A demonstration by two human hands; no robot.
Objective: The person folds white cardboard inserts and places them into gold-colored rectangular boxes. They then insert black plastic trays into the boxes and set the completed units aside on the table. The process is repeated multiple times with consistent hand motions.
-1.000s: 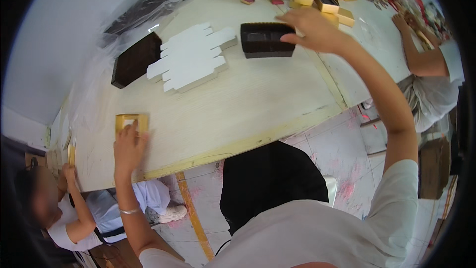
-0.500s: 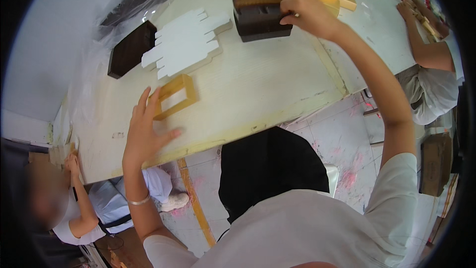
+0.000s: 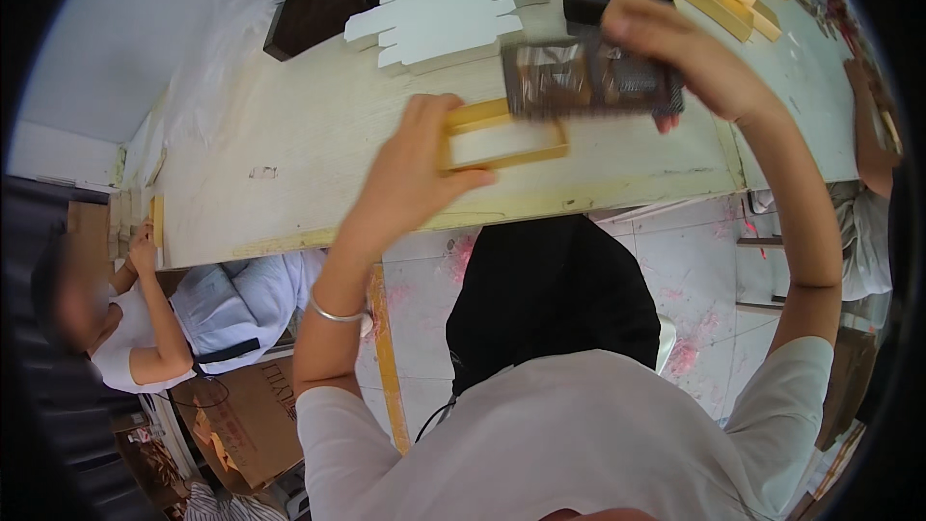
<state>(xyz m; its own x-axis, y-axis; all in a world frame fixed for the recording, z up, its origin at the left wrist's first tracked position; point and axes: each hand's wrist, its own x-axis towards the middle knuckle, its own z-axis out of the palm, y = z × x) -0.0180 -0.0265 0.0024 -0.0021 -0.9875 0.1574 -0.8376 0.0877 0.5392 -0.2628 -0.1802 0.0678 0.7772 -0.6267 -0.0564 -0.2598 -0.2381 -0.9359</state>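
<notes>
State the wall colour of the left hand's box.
The box walls are gold, clearest in the head view.

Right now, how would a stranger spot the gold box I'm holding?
Near the front edge of the pale table, find the left hand. It holds a shallow gold box, open-topped with white showing inside. Unlike the gold boxes piled at the far right, it is in hand.

The open box [image 3: 529, 154] is gold, the held tray [image 3: 594, 87] dark brown. The card stack [image 3: 449, 14] is white, the counter [image 3: 309, 135] cream, yellowed along its edge; the pale floor [image 3: 709, 323] is blotched pink.
</notes>
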